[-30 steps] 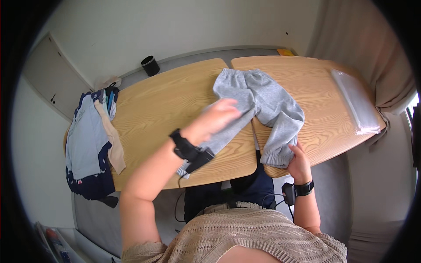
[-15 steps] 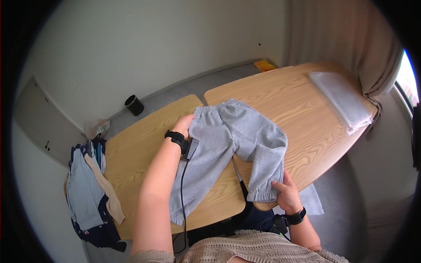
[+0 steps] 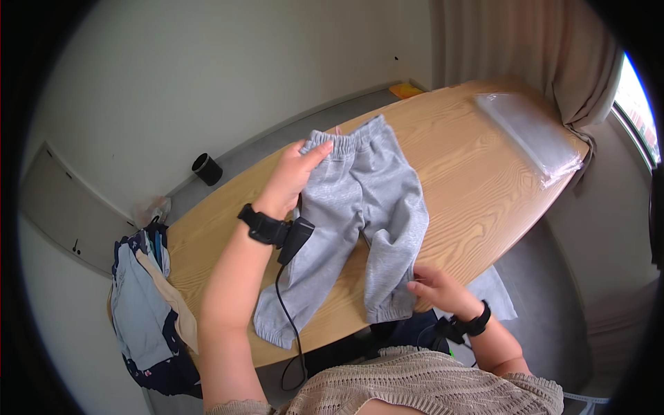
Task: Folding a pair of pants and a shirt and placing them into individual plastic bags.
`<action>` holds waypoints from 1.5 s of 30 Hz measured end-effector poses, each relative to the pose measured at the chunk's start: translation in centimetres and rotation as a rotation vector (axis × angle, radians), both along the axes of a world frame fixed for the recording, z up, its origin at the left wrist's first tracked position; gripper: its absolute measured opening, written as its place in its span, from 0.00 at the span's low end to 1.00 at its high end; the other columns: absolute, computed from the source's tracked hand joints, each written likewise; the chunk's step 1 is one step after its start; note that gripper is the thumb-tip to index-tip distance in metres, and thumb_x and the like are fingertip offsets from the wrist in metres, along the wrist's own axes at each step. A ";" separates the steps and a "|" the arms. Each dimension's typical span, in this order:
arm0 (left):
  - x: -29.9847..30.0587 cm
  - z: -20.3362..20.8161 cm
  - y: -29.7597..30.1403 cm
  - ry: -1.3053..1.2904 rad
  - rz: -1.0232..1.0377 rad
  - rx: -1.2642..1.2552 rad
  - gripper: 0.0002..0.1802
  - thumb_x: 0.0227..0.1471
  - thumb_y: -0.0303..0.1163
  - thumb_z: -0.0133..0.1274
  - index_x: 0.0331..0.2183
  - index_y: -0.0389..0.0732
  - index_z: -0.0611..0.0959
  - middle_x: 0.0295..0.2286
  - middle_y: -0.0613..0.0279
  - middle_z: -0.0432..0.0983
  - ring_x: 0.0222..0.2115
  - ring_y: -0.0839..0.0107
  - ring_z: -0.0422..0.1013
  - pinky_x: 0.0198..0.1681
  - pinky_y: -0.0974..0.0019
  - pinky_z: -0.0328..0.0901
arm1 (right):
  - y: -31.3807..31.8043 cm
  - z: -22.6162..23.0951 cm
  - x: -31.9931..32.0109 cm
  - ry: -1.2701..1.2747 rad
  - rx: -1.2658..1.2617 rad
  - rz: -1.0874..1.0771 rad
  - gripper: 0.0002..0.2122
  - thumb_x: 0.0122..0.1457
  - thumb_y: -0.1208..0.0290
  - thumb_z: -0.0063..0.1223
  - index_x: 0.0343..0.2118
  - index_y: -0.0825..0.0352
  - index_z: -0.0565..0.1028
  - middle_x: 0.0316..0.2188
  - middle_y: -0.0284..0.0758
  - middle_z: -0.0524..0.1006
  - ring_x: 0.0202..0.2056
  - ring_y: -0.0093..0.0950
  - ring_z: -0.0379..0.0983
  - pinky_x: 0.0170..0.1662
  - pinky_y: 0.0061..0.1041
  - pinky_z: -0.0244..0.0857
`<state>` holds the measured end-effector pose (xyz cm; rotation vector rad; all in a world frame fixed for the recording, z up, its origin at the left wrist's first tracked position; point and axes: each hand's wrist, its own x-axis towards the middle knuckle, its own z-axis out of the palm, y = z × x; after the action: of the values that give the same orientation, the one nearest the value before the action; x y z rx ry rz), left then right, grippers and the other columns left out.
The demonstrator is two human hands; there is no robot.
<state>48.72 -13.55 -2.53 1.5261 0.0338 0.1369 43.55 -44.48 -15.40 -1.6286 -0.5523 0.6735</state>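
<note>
Light grey sweatpants (image 3: pixel 373 187) with an elastic waistband lie over the wooden table, their legs toward me. My left hand (image 3: pixel 294 173) is closed on the left end of the waistband, thumb on top, and holds it a little raised. Near the cuff of the right leg, my right hand (image 3: pixel 443 289) has its thumb and fingers closed at the outer edge of the fabric. A bit of pink shows behind the waistband. Each wrist wears a black strap with a small black device, and a cable runs down from the left one.
The wooden table (image 3: pixel 477 187) spreads out beneath the pants. A stack of clear plastic bags (image 3: pixel 529 135) rests at its far right. Folded clothes (image 3: pixel 142 304) hang over the left edge. A black bin (image 3: pixel 207 169) stands on the floor beyond, and a curtain (image 3: pixel 526 48) hangs at the right.
My left hand has taken hold of the waistband and lifted it up and away from me. The right leg of the pants and my right hand have shifted slightly left.
</note>
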 end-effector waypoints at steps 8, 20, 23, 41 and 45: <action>-13.7 4.6 -3.3 -0.112 -0.040 0.065 0.14 0.53 0.33 0.55 0.40 0.34 0.77 0.34 0.66 0.76 0.35 0.80 0.70 0.44 0.73 0.63 | 2.4 5.5 1.9 -0.642 0.272 -0.546 0.33 0.46 0.67 0.66 0.54 0.69 0.62 0.52 0.38 0.68 0.54 0.29 0.63 0.55 0.31 0.56; -18.3 3.6 1.3 -0.074 0.177 0.252 0.14 0.53 0.35 0.55 0.38 0.34 0.78 0.34 0.66 0.75 0.35 0.81 0.69 0.43 0.75 0.62 | 6.5 9.6 -0.2 0.256 0.500 0.009 0.15 0.56 0.68 0.56 0.42 0.73 0.75 0.37 0.33 0.78 0.37 0.19 0.72 0.44 0.18 0.64; -16.6 3.3 2.3 -0.074 0.278 0.390 0.15 0.54 0.36 0.54 0.38 0.33 0.78 0.33 0.67 0.75 0.34 0.81 0.68 0.42 0.75 0.62 | 8.7 10.4 -0.5 -0.014 0.427 -0.322 0.13 0.57 0.67 0.54 0.34 0.74 0.78 0.25 0.28 0.77 0.27 0.15 0.69 0.32 0.15 0.63; -16.6 0.9 -7.0 -0.182 0.057 0.602 0.35 0.52 0.23 0.52 0.59 0.31 0.56 0.35 0.58 0.70 0.32 0.76 0.70 0.36 0.74 0.66 | 11.9 9.0 -4.6 -0.308 0.331 -0.417 0.11 0.57 0.70 0.48 0.32 0.75 0.73 0.21 0.45 0.74 0.22 0.29 0.70 0.29 0.27 0.64; -17.4 0.9 -7.3 -0.298 0.006 0.771 0.35 0.51 0.20 0.49 0.59 0.32 0.56 0.42 0.54 0.68 0.41 0.69 0.68 0.43 0.67 0.66 | 11.3 8.8 -4.4 -0.179 0.415 -0.365 0.12 0.59 0.68 0.49 0.34 0.76 0.73 0.25 0.39 0.77 0.26 0.23 0.70 0.31 0.25 0.65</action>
<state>31.36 -20.82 -1.62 2.2566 -0.2808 0.4157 39.13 -33.14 -6.62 -1.3510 -0.4680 0.1294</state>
